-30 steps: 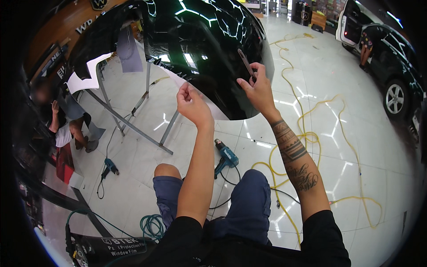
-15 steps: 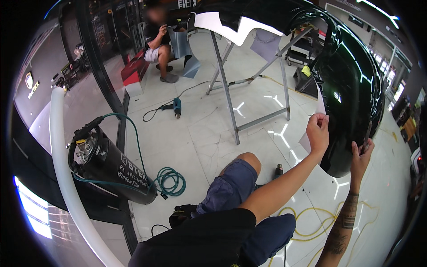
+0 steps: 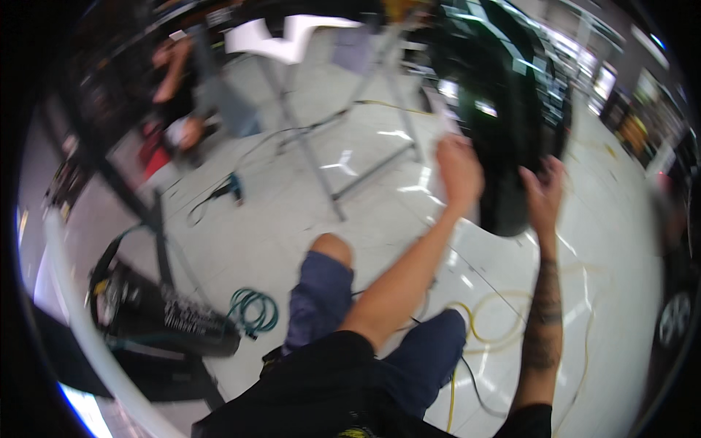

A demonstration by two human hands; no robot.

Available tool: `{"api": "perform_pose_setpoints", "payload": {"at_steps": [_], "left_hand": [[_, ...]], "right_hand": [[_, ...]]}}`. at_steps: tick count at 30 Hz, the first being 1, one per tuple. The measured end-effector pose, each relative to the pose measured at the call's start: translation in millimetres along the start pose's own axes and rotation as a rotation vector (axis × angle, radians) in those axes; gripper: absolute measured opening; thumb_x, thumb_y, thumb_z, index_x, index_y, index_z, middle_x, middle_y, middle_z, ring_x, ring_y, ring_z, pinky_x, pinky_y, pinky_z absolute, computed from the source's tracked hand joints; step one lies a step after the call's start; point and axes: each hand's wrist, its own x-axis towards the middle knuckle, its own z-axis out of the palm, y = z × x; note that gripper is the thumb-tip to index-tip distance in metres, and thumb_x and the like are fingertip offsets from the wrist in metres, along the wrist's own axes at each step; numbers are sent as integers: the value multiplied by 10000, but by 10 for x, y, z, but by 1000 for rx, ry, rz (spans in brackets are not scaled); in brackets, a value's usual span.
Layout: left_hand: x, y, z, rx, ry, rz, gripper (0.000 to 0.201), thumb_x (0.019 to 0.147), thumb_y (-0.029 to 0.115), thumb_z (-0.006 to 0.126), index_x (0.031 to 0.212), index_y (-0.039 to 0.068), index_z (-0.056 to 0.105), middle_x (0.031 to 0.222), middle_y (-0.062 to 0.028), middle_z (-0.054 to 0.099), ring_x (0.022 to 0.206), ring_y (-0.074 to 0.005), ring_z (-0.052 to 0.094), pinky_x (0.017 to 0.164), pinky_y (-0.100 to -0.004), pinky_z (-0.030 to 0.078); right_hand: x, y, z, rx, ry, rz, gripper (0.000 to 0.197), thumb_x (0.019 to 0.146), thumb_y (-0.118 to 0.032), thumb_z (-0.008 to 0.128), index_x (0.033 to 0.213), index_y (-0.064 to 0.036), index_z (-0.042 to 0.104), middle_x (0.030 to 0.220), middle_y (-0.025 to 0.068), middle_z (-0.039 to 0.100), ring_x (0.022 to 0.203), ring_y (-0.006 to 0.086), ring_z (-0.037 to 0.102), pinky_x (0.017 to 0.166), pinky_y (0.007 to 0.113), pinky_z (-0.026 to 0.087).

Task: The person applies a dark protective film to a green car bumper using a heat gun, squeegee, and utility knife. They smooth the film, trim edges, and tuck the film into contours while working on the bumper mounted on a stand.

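Note:
A glossy black curved car panel (image 3: 504,139), seemingly a bumper, stretches away from me on the upper right. My left hand (image 3: 458,171) is closed at its left edge, pinching the rim of a pale film sheet (image 3: 447,109). Part of that film hangs below the hand, mostly behind my wrist. On the panel's other side my right hand (image 3: 545,191) is near the right edge, thumb up and fingers curled. Something slim and dark seems to be between those fingers, but blur keeps me from making it out. Whether that hand touches the panel, I cannot tell.
A grey trestle (image 3: 310,139) stands under the panel's far part, where white sheet (image 3: 288,45) hangs. Left of it a person (image 3: 171,87) crouches. A heat gun (image 3: 234,188), black tank (image 3: 175,310), coiled green hose (image 3: 253,312) and yellow hose (image 3: 475,332) lie around the floor.
The view has swung right, so the whole scene sits further left and is blurred. My left hand stays at the film's edge; the right hand remains by the panel's right edge.

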Motion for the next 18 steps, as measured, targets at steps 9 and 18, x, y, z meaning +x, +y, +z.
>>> {"api": "perform_pose_setpoints", "payload": {"at_steps": [9, 18], "left_hand": [[4, -13, -107, -243, 101, -142, 116, 901, 72, 612, 931, -40, 622, 758, -66, 607, 694, -134, 563, 633, -267, 453], [239, -54, -259, -213, -108, -255, 187, 948, 109, 572, 900, -61, 634, 765, -34, 578, 687, -104, 522, 619, -259, 461]], "right_hand": [[41, -417, -20, -105, -9, 169, 428, 779, -172, 740, 1091, -82, 460, 642, 102, 546, 568, 311, 572, 549, 425, 439], [37, -514, 96, -194, 55, 30, 453, 791, -212, 748, 1111, -64, 462, 744, 133, 592, 639, 296, 594, 591, 409, 458]]}}
